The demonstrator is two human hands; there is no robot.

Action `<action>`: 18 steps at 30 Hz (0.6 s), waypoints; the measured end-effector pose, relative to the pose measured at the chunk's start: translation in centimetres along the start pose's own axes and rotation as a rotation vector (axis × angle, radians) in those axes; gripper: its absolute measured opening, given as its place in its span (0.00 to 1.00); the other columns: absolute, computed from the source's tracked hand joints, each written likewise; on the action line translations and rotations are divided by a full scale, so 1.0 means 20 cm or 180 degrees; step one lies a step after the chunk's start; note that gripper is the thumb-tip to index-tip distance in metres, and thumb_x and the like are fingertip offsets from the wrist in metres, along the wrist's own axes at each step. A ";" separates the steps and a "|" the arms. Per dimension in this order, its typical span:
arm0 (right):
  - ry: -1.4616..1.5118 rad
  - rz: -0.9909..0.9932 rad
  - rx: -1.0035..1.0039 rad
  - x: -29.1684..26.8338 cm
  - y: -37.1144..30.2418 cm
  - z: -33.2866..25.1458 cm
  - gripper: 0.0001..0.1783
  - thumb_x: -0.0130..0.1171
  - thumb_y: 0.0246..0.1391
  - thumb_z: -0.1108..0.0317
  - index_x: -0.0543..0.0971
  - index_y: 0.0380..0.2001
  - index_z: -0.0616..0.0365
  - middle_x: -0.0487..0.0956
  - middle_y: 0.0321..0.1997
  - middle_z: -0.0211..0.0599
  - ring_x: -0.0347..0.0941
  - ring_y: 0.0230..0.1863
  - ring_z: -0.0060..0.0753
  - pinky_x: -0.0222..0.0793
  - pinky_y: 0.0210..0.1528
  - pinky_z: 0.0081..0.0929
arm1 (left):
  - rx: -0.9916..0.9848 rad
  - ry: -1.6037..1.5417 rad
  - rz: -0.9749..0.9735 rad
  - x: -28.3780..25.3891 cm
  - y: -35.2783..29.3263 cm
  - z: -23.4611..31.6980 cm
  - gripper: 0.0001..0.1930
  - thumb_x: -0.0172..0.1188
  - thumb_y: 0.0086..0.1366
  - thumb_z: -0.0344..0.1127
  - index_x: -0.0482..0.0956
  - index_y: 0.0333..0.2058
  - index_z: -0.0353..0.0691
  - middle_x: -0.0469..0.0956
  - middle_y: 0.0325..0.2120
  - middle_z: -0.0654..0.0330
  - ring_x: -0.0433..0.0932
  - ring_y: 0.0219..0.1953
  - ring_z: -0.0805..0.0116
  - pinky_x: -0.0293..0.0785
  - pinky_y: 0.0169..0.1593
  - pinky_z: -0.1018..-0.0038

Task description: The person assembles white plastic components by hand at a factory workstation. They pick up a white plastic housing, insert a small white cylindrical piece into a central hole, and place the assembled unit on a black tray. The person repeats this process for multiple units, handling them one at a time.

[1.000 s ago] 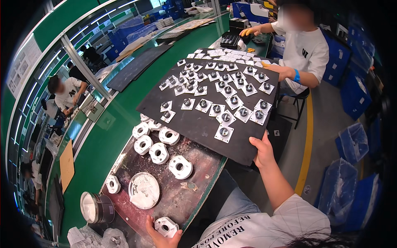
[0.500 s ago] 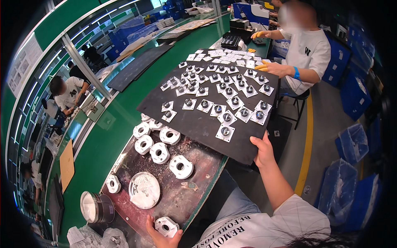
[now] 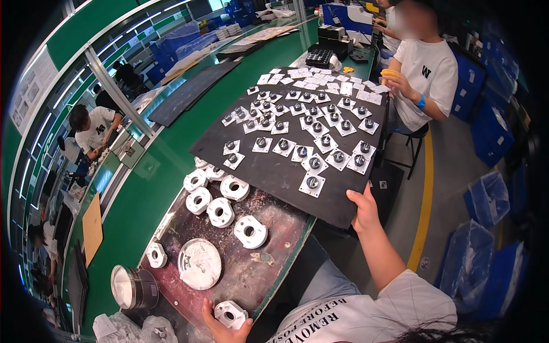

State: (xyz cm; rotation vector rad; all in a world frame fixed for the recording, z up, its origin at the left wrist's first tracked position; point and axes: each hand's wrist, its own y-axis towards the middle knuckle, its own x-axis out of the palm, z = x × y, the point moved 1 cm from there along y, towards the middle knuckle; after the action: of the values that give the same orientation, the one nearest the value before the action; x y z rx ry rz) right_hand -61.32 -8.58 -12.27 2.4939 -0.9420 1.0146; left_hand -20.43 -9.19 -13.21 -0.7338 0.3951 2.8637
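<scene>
The black board [image 3: 263, 171] stretches forward and leftward from the right hand [image 3: 364, 210], the nearer one, whose thumb presses on its near right edge, fingers hidden beneath; its long axis is unclear. The left hand [image 3: 222, 332] cups a white ring [image 3: 231, 314], half-curled. Since the earlier frames, a co-worker's hand [image 3: 402, 86] has left the board's far right corner.
</scene>
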 end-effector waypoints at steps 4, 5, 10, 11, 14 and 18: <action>0.0032 0.0006 -0.0011 -0.01 0.01 0.00 0.35 0.50 0.49 0.78 0.53 0.62 0.56 0.66 0.56 0.42 0.66 0.56 0.38 0.66 0.56 0.35 | -0.0018 0.0014 -0.0017 0.00 0.00 0.00 0.59 0.75 0.39 0.46 0.43 0.63 0.34 0.52 0.62 0.53 0.53 0.62 0.57 0.49 0.64 0.65; 0.0030 0.0043 -0.0040 0.00 0.01 0.00 0.34 0.49 0.49 0.78 0.55 0.61 0.56 0.67 0.56 0.42 0.67 0.56 0.38 0.67 0.56 0.35 | -0.0039 0.0131 -0.0030 -0.01 0.00 -0.03 0.57 0.74 0.36 0.40 0.45 0.63 0.37 0.57 0.56 0.52 0.60 0.56 0.57 0.59 0.57 0.64; 0.0032 0.0096 -0.0068 -0.02 0.03 0.01 0.33 0.50 0.48 0.77 0.58 0.60 0.56 0.68 0.55 0.41 0.69 0.54 0.38 0.68 0.55 0.35 | -0.0109 0.0314 -0.0050 -0.01 0.00 -0.16 0.57 0.71 0.31 0.28 0.48 0.63 0.43 0.67 0.45 0.50 0.73 0.43 0.57 0.78 0.43 0.63; 0.0017 0.0143 -0.0050 -0.03 0.04 0.01 0.33 0.50 0.48 0.77 0.58 0.60 0.56 0.69 0.55 0.41 0.69 0.54 0.38 0.68 0.55 0.34 | -0.0088 0.0348 -0.0062 -0.01 0.00 -0.16 0.57 0.71 0.31 0.28 0.48 0.63 0.44 0.67 0.46 0.50 0.73 0.43 0.57 0.77 0.43 0.63; -0.0007 0.0233 0.0013 -0.05 0.05 0.02 0.33 0.49 0.49 0.77 0.57 0.61 0.56 0.68 0.55 0.41 0.68 0.54 0.38 0.68 0.55 0.35 | -0.0025 0.0458 -0.0088 -0.01 0.02 -0.15 0.57 0.72 0.31 0.29 0.48 0.63 0.45 0.67 0.47 0.49 0.73 0.43 0.57 0.77 0.43 0.63; -0.0031 0.0229 0.0096 -0.08 0.06 0.02 0.33 0.49 0.51 0.76 0.55 0.61 0.55 0.67 0.56 0.41 0.68 0.55 0.38 0.68 0.55 0.36 | 0.0021 0.0083 -0.0026 0.00 0.01 -0.07 0.58 0.74 0.36 0.41 0.46 0.63 0.38 0.57 0.57 0.52 0.60 0.56 0.57 0.59 0.57 0.65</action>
State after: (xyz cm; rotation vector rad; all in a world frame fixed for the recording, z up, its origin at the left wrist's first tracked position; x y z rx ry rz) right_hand -62.80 -8.95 -13.63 2.5080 -1.0337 1.0467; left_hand -19.79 -9.76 -14.26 -0.7706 0.4037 2.8466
